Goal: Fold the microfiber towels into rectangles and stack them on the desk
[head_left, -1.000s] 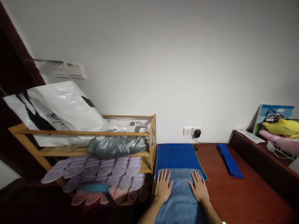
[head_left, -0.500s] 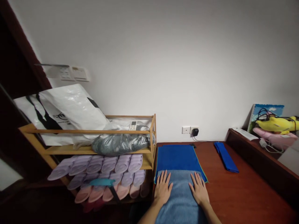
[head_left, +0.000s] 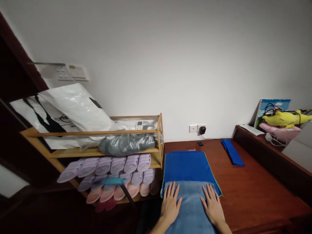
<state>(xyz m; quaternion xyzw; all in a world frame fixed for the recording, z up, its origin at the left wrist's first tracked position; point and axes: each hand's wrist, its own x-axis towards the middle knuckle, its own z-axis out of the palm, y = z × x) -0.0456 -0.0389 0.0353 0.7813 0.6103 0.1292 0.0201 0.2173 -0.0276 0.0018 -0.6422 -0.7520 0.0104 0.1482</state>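
Note:
A bright blue towel (head_left: 186, 165) with green edging lies flat on the brown wooden table. Over its near part is a paler grey-blue section of cloth (head_left: 192, 208); whether it is a fold of the towel or a separate piece, I cannot tell. My left hand (head_left: 170, 203) rests palm down on the pale cloth's left side, fingers spread toward the wall. On the right side my right hand (head_left: 212, 204) lies flat in the same way. A narrow folded blue cloth (head_left: 233, 153) sits farther right on the table.
To the left stands a wooden shoe rack (head_left: 161, 143) with several slippers (head_left: 118, 164), a white bag (head_left: 73, 110) and a remote control (head_left: 139, 125). A raised ledge (head_left: 258, 149) at right holds a yellow plush toy (head_left: 280, 119). A plugged-in black adapter (head_left: 202, 130) is on the wall.
The blue towel and both hands have slid toward me, away from the wall. More tabletop shows behind the towel, with a small black square there. The view has tilted slightly.

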